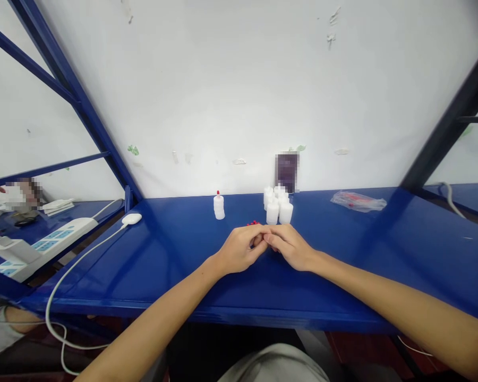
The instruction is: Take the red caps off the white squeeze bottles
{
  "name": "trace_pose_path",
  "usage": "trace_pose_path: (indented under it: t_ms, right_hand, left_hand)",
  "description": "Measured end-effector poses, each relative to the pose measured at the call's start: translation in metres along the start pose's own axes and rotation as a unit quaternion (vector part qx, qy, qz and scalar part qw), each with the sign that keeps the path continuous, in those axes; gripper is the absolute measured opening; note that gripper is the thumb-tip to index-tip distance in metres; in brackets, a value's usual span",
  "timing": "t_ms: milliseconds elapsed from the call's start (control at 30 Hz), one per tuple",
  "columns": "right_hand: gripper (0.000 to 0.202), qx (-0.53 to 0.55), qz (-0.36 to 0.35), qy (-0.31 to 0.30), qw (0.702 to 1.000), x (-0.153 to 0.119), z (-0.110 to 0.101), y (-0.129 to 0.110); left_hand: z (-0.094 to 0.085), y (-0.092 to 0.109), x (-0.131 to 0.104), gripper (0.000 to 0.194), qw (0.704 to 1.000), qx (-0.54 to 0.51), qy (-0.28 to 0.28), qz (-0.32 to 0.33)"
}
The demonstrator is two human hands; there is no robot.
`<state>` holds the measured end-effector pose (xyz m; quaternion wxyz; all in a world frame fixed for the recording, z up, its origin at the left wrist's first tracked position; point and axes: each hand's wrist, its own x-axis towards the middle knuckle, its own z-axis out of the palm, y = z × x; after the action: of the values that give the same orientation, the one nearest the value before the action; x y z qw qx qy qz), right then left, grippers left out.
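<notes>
Two hands: I am bringing my left hand [239, 248] and right hand [290, 247] together at the middle of the blue table [175, 249], fingertips meeting so both can work on one small thing.
Grip: my fingers are curling in close around something tiny between them; I cannot tell what it is or whether I am truly pinching it, since my knuckles are hiding it.
Red pieces: a few small red bits [254, 223] are lying just beyond my left fingers, within easy reach.
White bottles: a cluster of open white bottles [278, 206] is standing just behind my hands, near the wall.
Capped bottle: one white bottle with a red tip [219, 207] is standing apart to the left, as if set aside.
Plastic bag: a clear bag [358, 201] is lying well off to the right.
Edges: the table's near edge is running below my wrists; a white cable and puck [131, 218] are sitting at the left edge.
Open room: bare blue surface is stretching on both sides of my forearms.
</notes>
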<state>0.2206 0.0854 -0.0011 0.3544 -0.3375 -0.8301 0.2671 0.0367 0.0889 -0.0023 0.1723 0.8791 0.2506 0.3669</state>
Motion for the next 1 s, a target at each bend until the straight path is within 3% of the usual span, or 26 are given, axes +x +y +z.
trace_pose_path:
  t_ms: [100,167,233,333,433,567,700,800,1000]
  right_hand:
    - [0.04,0.019,0.024,0.039,0.999,0.003,0.0,0.005]
    - [0.043,0.015,0.05,0.054,0.997,0.004,-0.002,0.01]
    - [0.045,0.003,0.068,0.06,0.996,0.005,-0.005,0.014]
    - [0.04,-0.051,0.103,0.076,0.991,0.005,-0.007,0.015]
    - [0.034,-0.085,0.116,0.084,0.986,0.004,-0.008,0.012]
    - [0.022,-0.01,0.072,0.074,0.995,0.003,-0.009,0.011]
    - [0.025,0.046,0.067,0.049,0.996,0.003,-0.011,0.014]
    - [0.025,0.042,0.073,0.049,0.995,0.003,-0.011,0.015]
    - [0.03,0.028,0.087,0.05,0.995,0.002,-0.01,0.015]
  left_hand:
    - [-0.005,-0.011,0.003,0.015,0.995,-0.009,0.076,-0.065]
    - [-0.014,-0.027,0.005,0.018,0.974,0.062,0.163,-0.146]
    - [-0.024,-0.046,0.007,0.017,0.96,0.103,0.182,-0.185]
    - [-0.036,-0.072,0.006,0.012,0.952,0.149,0.152,-0.222]
    - [-0.039,-0.084,0.004,0.017,0.943,0.184,0.119,-0.249]
    - [-0.035,-0.079,0.002,0.027,0.934,0.221,0.101,-0.262]
    - [-0.035,-0.07,0.0,0.014,0.931,0.247,0.086,-0.255]
    - [-0.035,-0.069,-0.001,0.006,0.931,0.26,0.077,-0.243]
    - [-0.036,-0.066,0.001,0.008,0.942,0.258,0.065,-0.202]
